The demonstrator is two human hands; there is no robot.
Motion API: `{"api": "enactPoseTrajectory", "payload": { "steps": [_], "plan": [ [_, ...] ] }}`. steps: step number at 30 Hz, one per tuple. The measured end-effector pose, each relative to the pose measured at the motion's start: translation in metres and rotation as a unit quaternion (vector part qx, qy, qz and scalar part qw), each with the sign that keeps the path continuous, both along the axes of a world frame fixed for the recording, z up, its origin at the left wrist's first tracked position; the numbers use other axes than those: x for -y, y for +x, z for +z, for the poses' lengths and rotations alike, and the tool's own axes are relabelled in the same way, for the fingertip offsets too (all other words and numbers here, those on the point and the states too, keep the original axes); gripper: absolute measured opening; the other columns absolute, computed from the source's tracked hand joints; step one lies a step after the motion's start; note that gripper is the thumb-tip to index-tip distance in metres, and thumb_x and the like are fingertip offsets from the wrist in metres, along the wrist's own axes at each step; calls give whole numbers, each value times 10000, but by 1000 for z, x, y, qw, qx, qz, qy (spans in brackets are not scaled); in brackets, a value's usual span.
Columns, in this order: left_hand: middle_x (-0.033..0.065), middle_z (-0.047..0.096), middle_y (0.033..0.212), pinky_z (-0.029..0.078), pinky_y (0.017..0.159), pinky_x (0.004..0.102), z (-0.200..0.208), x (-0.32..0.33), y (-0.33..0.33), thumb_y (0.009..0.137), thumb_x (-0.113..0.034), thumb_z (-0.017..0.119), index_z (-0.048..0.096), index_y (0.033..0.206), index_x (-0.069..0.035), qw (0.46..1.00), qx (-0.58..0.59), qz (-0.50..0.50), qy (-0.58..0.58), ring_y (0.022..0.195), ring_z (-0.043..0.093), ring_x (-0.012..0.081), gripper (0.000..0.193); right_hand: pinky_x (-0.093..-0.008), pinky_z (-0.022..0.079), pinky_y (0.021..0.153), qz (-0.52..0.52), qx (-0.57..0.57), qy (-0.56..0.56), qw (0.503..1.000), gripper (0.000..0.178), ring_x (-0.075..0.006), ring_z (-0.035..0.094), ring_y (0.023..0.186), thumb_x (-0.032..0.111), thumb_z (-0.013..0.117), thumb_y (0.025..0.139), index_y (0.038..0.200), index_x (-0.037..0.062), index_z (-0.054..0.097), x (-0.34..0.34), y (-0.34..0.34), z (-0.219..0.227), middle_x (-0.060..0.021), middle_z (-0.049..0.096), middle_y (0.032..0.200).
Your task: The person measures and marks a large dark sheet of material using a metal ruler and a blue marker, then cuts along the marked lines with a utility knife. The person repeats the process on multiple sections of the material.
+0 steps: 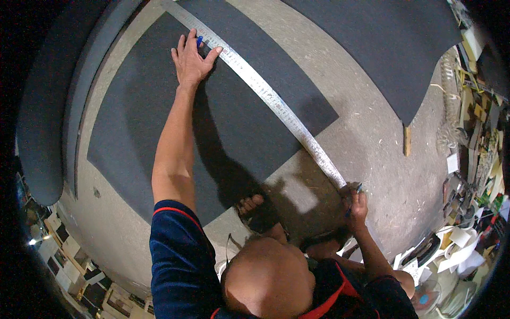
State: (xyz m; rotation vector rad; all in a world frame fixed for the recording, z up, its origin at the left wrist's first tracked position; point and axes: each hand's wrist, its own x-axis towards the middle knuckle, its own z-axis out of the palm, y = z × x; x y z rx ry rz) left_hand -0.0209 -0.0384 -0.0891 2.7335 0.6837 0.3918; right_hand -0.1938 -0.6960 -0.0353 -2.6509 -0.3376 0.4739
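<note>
A long metal ruler (pixel 260 87) lies slantwise across a large dark grey sheet (pixel 149 101) on the floor, from the far left toward the near right. My left hand (pixel 192 63) presses on the ruler's far part, thumb and fingers spread. A small blue object (pixel 200 41) shows between thumb and fingers; its kind is unclear. At the near end of the ruler, beyond the sheet's edge, my right hand (pixel 356 206) is closed round a slim pen-like tool (pixel 359 187) with a bluish tip. Most of that tool is hidden by the fingers.
Dark rolled material (pixel 42 117) stands along the left. Another dark sheet (pixel 382 48) lies at the far right, beside a small wooden stick (pixel 407 141). Scraps (pixel 457 244) pile up along the right edge. My sandalled foot (pixel 252 204) is near the sheet's front edge.
</note>
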Motion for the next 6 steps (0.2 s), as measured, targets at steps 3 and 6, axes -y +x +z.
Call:
{"api": "enactPoseTrajectory", "payload": {
  "steps": [3, 6],
  "plan": [
    [192, 469, 1515, 130, 1224, 584, 1, -1, 0, 791, -668, 708, 396, 1510, -30, 1000, -9, -1, -3, 1501, 273, 354, 1011, -377, 515, 804, -69, -37, 50, 996, 306, -259, 604, 902, 226, 519, 1056, 1253, 13, 617, -11, -1, 4, -124, 584, 1014],
    [197, 461, 1520, 129, 1224, 586, 2, -1, 0, 795, -667, 705, 393, 1513, -31, 1000, -14, -1, -7, 1504, 268, 353, 1009, -427, 509, 733, 55, 53, -13, 997, 426, -327, 602, 890, 125, 634, 948, 1351, 16, 548, -12, 4, 8, -157, 586, 1014]
  ]
}}
